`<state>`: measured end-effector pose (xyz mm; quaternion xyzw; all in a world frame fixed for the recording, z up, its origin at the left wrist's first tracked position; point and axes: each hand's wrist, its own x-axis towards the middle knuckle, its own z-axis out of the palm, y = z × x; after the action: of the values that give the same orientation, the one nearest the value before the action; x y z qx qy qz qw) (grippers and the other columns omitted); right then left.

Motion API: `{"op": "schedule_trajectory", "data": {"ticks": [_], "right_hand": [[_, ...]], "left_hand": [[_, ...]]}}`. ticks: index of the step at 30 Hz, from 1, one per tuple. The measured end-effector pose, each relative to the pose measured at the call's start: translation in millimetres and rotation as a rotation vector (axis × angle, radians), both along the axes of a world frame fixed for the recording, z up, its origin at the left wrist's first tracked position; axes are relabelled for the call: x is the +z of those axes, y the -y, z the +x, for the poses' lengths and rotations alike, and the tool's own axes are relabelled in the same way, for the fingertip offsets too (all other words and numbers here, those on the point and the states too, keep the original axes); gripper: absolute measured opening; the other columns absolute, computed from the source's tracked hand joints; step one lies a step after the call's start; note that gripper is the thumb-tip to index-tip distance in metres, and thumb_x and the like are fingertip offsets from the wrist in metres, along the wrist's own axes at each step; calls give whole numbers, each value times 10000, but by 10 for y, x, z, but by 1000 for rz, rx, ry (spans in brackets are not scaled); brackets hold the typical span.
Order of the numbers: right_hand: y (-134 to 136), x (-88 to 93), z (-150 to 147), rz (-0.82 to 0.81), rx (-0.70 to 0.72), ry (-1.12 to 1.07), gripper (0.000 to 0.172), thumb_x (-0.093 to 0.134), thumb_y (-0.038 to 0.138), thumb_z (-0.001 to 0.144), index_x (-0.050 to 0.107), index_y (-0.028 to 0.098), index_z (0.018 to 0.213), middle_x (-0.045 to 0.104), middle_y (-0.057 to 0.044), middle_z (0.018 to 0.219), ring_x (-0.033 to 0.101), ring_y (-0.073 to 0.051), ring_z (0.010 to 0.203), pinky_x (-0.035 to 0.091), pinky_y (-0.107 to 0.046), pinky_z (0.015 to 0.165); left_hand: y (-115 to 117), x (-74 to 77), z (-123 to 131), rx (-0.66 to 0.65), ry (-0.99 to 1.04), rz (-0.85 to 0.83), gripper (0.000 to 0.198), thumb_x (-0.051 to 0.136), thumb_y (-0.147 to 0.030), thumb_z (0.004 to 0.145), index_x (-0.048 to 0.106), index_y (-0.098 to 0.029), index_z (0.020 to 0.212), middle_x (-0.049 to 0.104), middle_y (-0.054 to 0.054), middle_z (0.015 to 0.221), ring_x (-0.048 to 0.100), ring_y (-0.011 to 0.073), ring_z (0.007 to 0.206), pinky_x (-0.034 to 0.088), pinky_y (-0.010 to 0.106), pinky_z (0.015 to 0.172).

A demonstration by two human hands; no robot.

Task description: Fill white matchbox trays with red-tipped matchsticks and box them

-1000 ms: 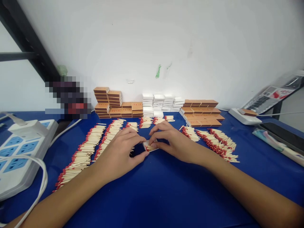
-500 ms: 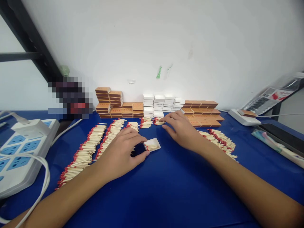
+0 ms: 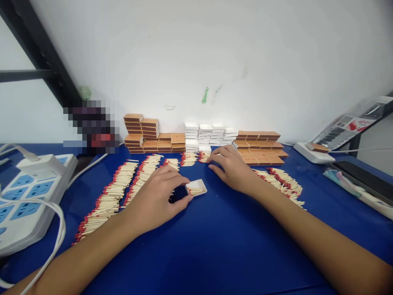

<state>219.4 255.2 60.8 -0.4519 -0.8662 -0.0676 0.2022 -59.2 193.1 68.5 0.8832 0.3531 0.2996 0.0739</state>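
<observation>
A small white matchbox tray (image 3: 196, 187) with a few red-tipped matches in it lies on the blue table (image 3: 208, 246). My left hand (image 3: 156, 196) rests beside it, thumb and fingertips pinching its left end. My right hand (image 3: 231, 166) is farther back, fingers curled down onto a small pile of matches (image 3: 204, 156); whether it grips any is hidden. Long rows of red-tipped matches (image 3: 123, 184) lie left of my left hand, and another heap of matches (image 3: 284, 182) lies right of my right wrist.
Stacks of brown matchbox sleeves (image 3: 147, 133), white inner trays (image 3: 208, 133) and more brown sleeves (image 3: 260, 143) line the wall. A white power strip (image 3: 24, 192) with cables sits at left. A second strip (image 3: 313, 151), a phone (image 3: 365, 178) and a plastic packet (image 3: 350, 123) are at right.
My right hand has left the white tray and moved back to the small match pile near the stacks. The left hand still holds the tray's end.
</observation>
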Motion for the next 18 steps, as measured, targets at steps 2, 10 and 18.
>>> {"op": "schedule_trajectory", "data": {"ticks": [2, 10, 18], "right_hand": [[-9, -20, 2, 5, 3, -8, 201, 577, 228, 1022, 737, 191, 1139, 692, -152, 1193, 548, -337, 1175, 488, -511, 982], [-41, -75, 15, 35, 38, -31, 248, 542, 235, 1039, 748, 231, 1177, 685, -142, 1191, 546, -328, 1164, 482, -520, 986], [-56, -64, 20, -13, 37, -73, 125, 596, 235, 1020, 719, 217, 999, 685, -134, 1166, 547, -318, 1149, 483, -516, 1001]], "left_hand": [[5, 3, 0, 0, 0, 1, 223, 742, -324, 945, 739, -215, 1138, 760, 58, 1042, 650, 256, 1080, 520, 473, 1033], [-8, 9, 4, 2, -3, -7, 224, 742, -317, 940, 739, -211, 1137, 760, 60, 1050, 652, 254, 1084, 523, 478, 1042], [-5, 12, 1, 0, -3, -2, 228, 740, -317, 944, 742, -198, 1138, 757, 58, 1056, 648, 247, 1087, 520, 473, 1044]]}}
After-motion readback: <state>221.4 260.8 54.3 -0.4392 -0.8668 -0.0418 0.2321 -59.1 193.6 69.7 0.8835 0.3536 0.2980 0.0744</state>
